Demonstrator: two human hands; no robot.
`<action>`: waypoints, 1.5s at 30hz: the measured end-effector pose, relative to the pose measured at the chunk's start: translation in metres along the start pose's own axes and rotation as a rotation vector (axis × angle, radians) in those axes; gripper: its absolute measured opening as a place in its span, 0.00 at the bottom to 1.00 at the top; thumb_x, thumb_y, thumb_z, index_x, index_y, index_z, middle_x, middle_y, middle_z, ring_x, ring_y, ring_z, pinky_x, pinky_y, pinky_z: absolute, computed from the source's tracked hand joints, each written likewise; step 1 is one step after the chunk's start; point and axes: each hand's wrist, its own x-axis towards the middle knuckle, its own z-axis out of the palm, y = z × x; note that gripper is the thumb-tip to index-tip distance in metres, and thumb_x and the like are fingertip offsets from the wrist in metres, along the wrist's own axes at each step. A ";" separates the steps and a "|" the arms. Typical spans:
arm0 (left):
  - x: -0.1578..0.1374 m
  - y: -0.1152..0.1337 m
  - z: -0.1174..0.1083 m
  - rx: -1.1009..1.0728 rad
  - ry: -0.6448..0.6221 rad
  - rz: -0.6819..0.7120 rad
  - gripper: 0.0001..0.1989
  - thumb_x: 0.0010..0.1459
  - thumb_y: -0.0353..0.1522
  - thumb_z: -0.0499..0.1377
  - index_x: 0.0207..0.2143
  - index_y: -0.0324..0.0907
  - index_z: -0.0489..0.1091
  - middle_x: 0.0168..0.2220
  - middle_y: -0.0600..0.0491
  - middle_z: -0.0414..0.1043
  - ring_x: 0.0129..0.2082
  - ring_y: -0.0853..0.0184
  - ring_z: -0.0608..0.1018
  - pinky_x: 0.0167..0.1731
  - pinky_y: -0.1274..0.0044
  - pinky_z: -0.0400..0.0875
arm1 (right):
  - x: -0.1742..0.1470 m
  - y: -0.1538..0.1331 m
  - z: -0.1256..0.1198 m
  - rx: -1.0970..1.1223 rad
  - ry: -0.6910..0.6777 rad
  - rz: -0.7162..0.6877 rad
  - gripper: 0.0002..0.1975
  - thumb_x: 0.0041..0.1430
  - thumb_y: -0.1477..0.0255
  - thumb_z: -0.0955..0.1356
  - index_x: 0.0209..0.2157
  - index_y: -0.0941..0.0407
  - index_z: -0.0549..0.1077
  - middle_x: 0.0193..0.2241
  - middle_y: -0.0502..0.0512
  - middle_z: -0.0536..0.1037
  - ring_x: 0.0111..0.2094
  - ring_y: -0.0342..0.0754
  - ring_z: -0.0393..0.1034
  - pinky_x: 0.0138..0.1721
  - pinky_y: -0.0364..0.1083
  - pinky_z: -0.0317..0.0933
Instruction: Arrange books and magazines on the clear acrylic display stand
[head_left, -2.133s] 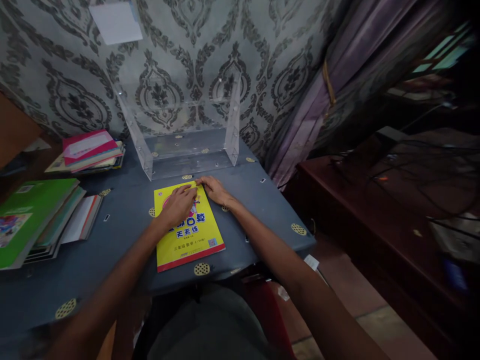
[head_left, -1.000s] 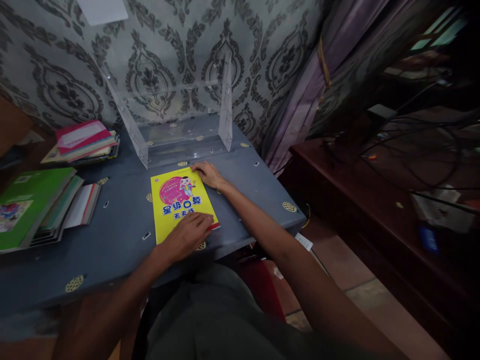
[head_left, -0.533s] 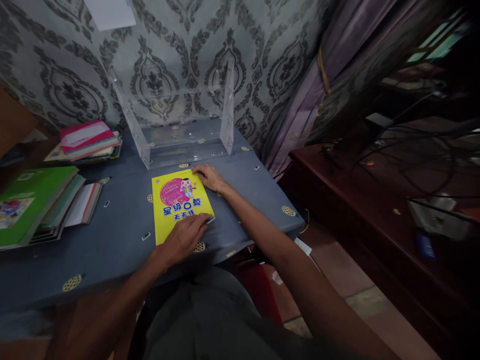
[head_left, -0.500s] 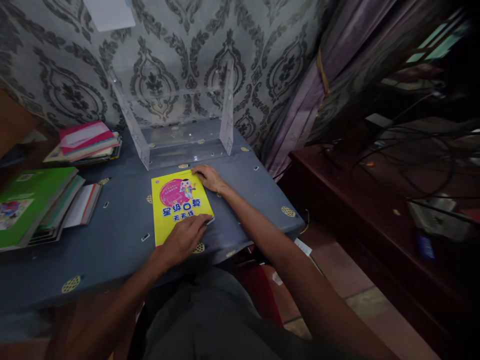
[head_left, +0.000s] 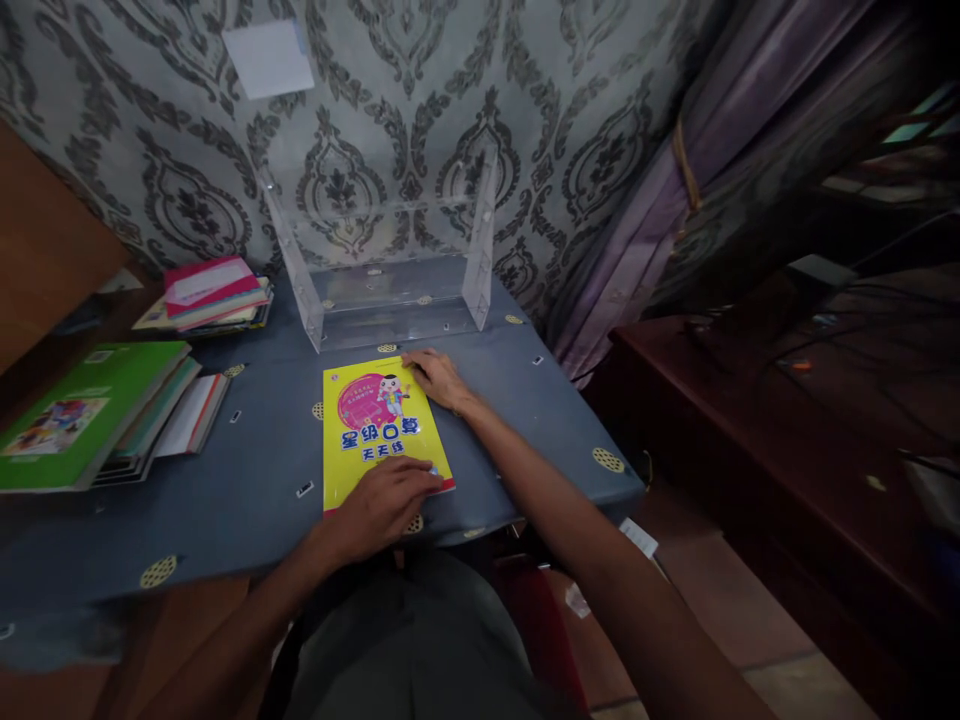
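Observation:
A yellow workbook (head_left: 341,480) with a pink circle and a cartoon figure on its cover lies closed on the cloth-covered table. My left hand (head_left: 386,500) rests flat across the lower part of the cover, fingers stretched toward the right edge and nothing gripped. The red strip at the book's bottom right corner shows beyond the fingertips. At the upper right corner my right hand (head_left: 439,380) touches the cover with slightly bent fingers, its palm beside the book's edge. Behind the book stands a clear plastic rack (head_left: 397,320).
On the left lie a stack with a green book (head_left: 90,400) on top and a smaller stack with a pink book (head_left: 206,285). Patterned wallpaper rises behind the table. To the right are a purple curtain (head_left: 630,250) and a dark red desk (head_left: 697,400) with cables.
The view has shifted, so the table appears lower and farther right. My left hand has slid slightly down the cover, and the book's bottom right corner is now uncovered. My right hand stays at the top corner.

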 end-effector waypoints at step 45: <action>0.008 -0.159 -0.051 0.308 0.262 -0.346 0.12 0.67 0.31 0.49 0.46 0.42 0.70 0.48 0.47 0.77 0.50 0.60 0.76 0.52 0.65 0.71 | -0.131 -0.087 -0.048 0.434 -0.407 -0.066 0.11 0.65 0.67 0.66 0.42 0.47 0.81 0.40 0.57 0.75 0.45 0.51 0.71 0.49 0.54 0.67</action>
